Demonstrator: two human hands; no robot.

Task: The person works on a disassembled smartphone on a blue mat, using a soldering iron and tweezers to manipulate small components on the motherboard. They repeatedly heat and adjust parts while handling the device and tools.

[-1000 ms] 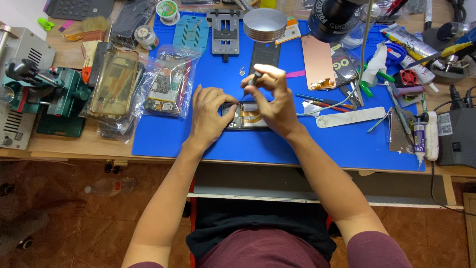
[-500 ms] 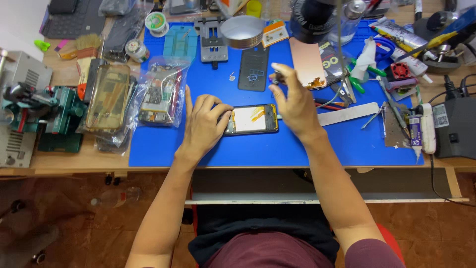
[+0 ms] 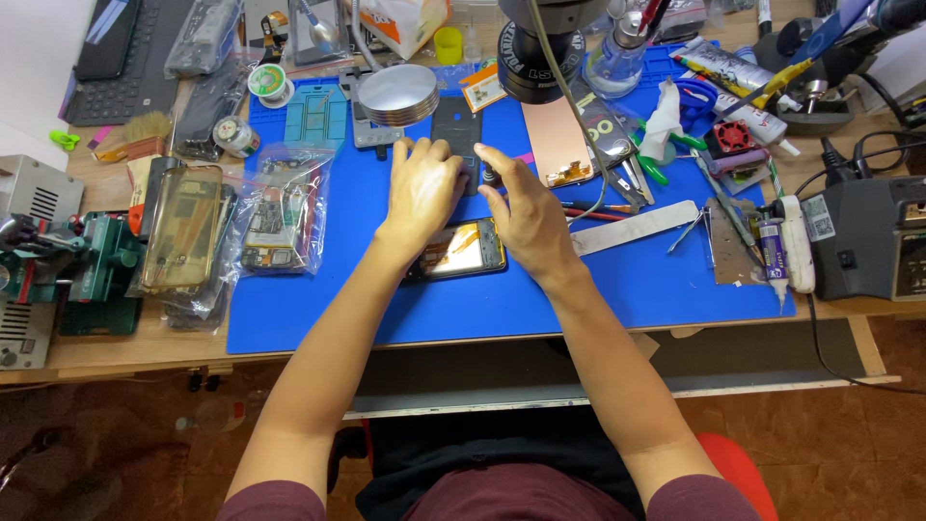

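Hands meet at the back of a blue work mat [image 3: 598,299] in the head view, both reaching away from the person's body. Left hand [image 3: 424,188] lies palm down, its fingers held together and curled onto a dark flat phone panel [image 3: 455,125], which stands with its long axis running away from the person, its near end hidden under the fingers. Right hand [image 3: 526,207] sits just beside the left, thumb and forefinger pinching a small dark tool [image 3: 489,177] at the near right corner of that panel; what the tool's tip touches cannot be made out.

Below the wrists, an opened phone [image 3: 461,249] rests on the mat with its long axis across the bench, left to right, slightly tilted, its orange-lit inside facing up. Neither hand touches it.

Behind the panel stands a round metal dish [image 3: 396,94], with a black microscope head [image 3: 540,48] to its right, above the mat. A rose-gold back cover [image 3: 555,140] lies just right of the panel, its long axis also pointing away. A clear bag of parts [image 3: 280,217] sits at the mat's left edge, well apart from both hands.
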